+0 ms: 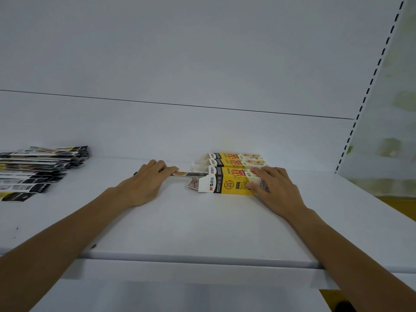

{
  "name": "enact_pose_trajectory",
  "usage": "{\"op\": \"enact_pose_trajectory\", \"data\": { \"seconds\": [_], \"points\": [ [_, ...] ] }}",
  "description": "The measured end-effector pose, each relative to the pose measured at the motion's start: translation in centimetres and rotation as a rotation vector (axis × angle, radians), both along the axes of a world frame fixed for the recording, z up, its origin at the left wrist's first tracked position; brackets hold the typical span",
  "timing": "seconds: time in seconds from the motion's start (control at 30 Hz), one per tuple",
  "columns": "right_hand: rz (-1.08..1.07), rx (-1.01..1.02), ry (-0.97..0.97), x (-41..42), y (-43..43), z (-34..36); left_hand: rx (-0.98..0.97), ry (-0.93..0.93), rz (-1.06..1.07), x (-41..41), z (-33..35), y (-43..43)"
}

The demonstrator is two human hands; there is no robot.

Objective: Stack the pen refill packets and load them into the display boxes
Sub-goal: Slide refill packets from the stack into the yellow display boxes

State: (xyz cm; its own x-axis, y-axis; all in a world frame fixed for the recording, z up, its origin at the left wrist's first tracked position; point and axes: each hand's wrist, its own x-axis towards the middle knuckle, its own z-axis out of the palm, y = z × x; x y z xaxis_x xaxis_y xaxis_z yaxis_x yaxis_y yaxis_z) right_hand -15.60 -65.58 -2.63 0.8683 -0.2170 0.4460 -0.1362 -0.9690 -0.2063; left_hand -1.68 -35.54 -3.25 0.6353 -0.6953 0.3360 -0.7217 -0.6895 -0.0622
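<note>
— How far along?
— Left hand (146,184) grips a packet bundle (190,174) partly inside the front display box (225,182). Right hand (275,189) lies flat on the box, steadying it. A loose pile (36,171) at far left looks still unloaded.

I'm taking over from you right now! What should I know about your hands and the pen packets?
Left hand: grips a packet bundle, whose end is entering the open mouth of the front box.
Right hand: presses flat on that box, steadying it.
Done: two rear boxes lie behind it; whether they are full cannot be seen.
Left: push the bundle in, then stack and load the loose pile at the left of the shelf.
</note>
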Motion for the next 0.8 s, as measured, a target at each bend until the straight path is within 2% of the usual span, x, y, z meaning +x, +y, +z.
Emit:
{"op": "enact_pose_trajectory", "data": {
  "seconds": [0.23, 0.43, 0.63, 0.8],
  "points": [
    [0.001, -0.003, 0.002, 0.0, 0.0, -0.1, 0.08, -0.049, 0.056, -2.5, 1.5, -3.2],
    [-0.003, -0.014, 0.001, 0.1, 0.0, -0.1, 0.004, -0.038, 0.098, -2.9, 1.9, -4.3],
    [0.013, -0.006, -0.009, 0.2, -0.2, -0.3, -0.1, 0.129, 0.067, -1.3, 1.0, -2.1],
    [0.042, -0.015, -0.007, 0.3, 0.1, -0.2, -0.121, 0.174, -0.023, -1.6, 0.7, -3.1]
  ]
}}
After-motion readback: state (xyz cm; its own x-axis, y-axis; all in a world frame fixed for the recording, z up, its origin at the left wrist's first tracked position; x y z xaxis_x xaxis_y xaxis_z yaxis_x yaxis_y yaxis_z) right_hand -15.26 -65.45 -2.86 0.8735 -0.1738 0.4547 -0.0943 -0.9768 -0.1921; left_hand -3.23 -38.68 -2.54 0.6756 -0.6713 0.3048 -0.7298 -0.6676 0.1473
